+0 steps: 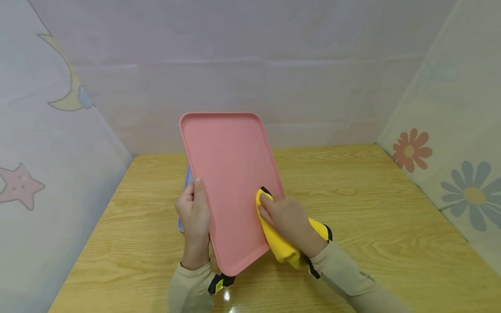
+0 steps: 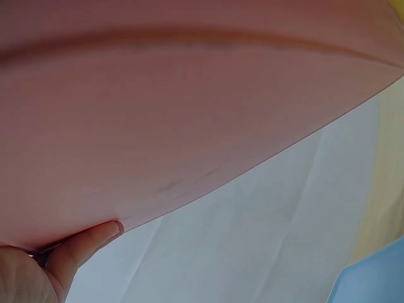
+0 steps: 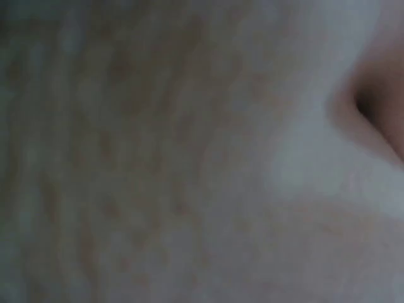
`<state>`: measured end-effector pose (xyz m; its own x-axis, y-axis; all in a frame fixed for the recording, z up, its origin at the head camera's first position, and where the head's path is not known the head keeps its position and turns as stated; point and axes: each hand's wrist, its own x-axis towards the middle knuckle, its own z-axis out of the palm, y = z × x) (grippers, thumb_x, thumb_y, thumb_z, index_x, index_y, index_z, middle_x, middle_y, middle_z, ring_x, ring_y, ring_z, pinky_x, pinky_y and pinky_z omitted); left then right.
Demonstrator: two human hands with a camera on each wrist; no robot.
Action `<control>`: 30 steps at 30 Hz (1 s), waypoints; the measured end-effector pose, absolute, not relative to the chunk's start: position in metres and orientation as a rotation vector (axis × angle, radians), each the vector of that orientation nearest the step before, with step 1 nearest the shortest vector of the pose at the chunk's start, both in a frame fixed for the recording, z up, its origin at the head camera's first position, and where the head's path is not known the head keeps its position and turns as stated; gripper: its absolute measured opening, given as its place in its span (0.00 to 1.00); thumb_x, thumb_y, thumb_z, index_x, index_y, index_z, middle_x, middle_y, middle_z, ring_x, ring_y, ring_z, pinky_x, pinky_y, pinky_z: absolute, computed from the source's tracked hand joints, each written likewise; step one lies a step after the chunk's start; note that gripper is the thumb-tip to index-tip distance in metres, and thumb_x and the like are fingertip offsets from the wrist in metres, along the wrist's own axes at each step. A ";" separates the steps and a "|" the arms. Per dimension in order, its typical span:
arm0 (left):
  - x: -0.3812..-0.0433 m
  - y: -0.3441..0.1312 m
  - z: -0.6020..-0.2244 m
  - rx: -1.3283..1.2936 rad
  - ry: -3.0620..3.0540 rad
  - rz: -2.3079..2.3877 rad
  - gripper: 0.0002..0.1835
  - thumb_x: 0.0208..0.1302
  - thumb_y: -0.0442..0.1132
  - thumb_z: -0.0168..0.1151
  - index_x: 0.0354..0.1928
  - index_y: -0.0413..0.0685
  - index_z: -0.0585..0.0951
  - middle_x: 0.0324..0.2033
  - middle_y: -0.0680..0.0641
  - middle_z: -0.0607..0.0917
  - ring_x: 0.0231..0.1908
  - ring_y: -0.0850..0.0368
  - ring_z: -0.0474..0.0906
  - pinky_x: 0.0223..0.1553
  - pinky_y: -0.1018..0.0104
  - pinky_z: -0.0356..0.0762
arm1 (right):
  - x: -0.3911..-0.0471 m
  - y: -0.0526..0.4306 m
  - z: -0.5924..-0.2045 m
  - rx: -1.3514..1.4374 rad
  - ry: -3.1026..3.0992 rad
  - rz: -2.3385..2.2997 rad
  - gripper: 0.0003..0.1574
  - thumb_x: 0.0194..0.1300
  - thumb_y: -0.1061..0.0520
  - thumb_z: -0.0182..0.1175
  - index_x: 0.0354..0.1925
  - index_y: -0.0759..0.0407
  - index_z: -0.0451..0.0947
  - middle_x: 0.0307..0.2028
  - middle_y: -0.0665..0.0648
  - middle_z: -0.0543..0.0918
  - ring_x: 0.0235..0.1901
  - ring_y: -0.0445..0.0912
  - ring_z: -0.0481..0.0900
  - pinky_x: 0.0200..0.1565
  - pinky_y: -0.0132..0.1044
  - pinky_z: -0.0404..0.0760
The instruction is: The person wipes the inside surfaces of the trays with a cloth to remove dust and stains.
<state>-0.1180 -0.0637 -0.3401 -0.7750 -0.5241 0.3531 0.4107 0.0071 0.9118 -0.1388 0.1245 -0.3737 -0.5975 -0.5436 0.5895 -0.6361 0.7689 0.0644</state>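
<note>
A pink rectangular tray (image 1: 231,165) is held up at a tilt over the table, its inner face toward the head camera. My left hand (image 1: 194,215) grips its left edge, the thumb lying on the front rim. In the left wrist view the tray's underside (image 2: 189,120) fills much of the picture, with dark scuffs on it, and the left hand (image 2: 69,265) shows at the lower left. My right hand (image 1: 291,221) holds a yellow cloth (image 1: 282,248) with black edging against the tray's lower right part. Blur covers most of the right wrist view.
Behind the pink tray, a blue tray (image 1: 188,177) lies on the wooden table (image 1: 352,195), mostly hidden. Its corner (image 2: 372,278) also enters the left wrist view. Pale wall panels with a moon, a star and flowers enclose the table at the back (image 1: 321,87) and sides.
</note>
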 end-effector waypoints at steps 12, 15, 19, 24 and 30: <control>-0.117 -0.061 -0.340 0.120 -1.646 -1.857 0.19 0.67 0.38 0.47 0.29 0.24 0.76 0.12 0.50 0.70 0.12 0.64 0.65 0.13 0.74 0.64 | -0.110 0.094 -0.360 1.152 -2.192 0.237 0.20 0.70 0.49 0.34 0.35 0.56 0.70 0.16 0.50 0.59 0.10 0.40 0.52 0.12 0.28 0.53; -0.117 -0.061 -0.340 0.122 -1.629 -1.893 0.20 0.67 0.38 0.47 0.30 0.24 0.76 0.12 0.51 0.71 0.13 0.64 0.66 0.13 0.74 0.65 | -0.103 0.087 -0.357 1.207 -2.130 0.237 0.20 0.70 0.49 0.33 0.35 0.54 0.71 0.16 0.49 0.60 0.10 0.39 0.51 0.11 0.27 0.53; -0.118 -0.061 -0.342 0.125 -1.620 -1.928 0.20 0.67 0.38 0.47 0.30 0.23 0.76 0.12 0.51 0.71 0.13 0.64 0.67 0.14 0.75 0.65 | -0.097 0.078 -0.353 1.310 -2.046 0.218 0.15 0.69 0.50 0.39 0.35 0.53 0.71 0.15 0.47 0.58 0.10 0.35 0.50 0.12 0.23 0.49; -0.118 -0.061 -0.342 0.134 -1.612 -1.948 0.20 0.67 0.39 0.46 0.25 0.26 0.74 0.10 0.52 0.68 0.12 0.64 0.65 0.12 0.74 0.63 | -0.095 0.074 -0.351 1.362 -1.986 0.173 0.13 0.68 0.50 0.43 0.38 0.51 0.73 0.16 0.47 0.59 0.11 0.34 0.48 0.13 0.21 0.46; -0.118 -0.061 -0.340 0.143 -1.591 -1.968 0.20 0.67 0.39 0.47 0.24 0.27 0.74 0.11 0.51 0.69 0.12 0.64 0.66 0.12 0.74 0.64 | -0.094 0.076 -0.350 1.386 -1.986 0.168 0.10 0.67 0.50 0.46 0.39 0.50 0.73 0.16 0.46 0.60 0.11 0.34 0.50 0.12 0.22 0.47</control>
<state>-0.1180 -0.0609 -0.3397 -0.8155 -0.5075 0.2783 0.3785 -0.1039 0.9197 -0.0936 0.0763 -0.3500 -0.1835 -0.7747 0.6051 -0.8654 0.4193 0.2743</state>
